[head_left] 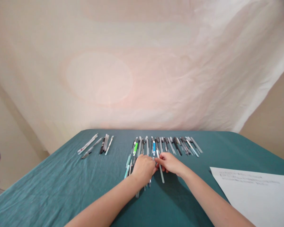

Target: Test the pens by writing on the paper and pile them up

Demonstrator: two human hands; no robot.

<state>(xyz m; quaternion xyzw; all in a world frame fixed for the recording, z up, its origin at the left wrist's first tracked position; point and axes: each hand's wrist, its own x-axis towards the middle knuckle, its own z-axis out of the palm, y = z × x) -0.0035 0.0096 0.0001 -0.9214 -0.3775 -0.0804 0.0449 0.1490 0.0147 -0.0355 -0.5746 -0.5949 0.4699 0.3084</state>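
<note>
Near the middle of the table my two hands almost meet over a loose heap of pens. My right hand (169, 162) is closed, its fingertips pinching a slim white pen (161, 175) that slants toward me. Beside it, my left hand (143, 167) is curled over several pens and hides most of them; what its fingers hold cannot be made out. Pale teal pens (127, 171) stick out left of that hand. Just beyond the hands lie a pen with a green grip (135, 149) and one with a blue grip (154, 148).
A row of black, grey and clear pens (177, 146) runs along the table's far right. Smaller groups of pens (105, 145) lie at the far left. A printed white sheet (255, 192) covers the right front of the green tablecloth (68, 186). Behind hangs a pale cloth (142, 72).
</note>
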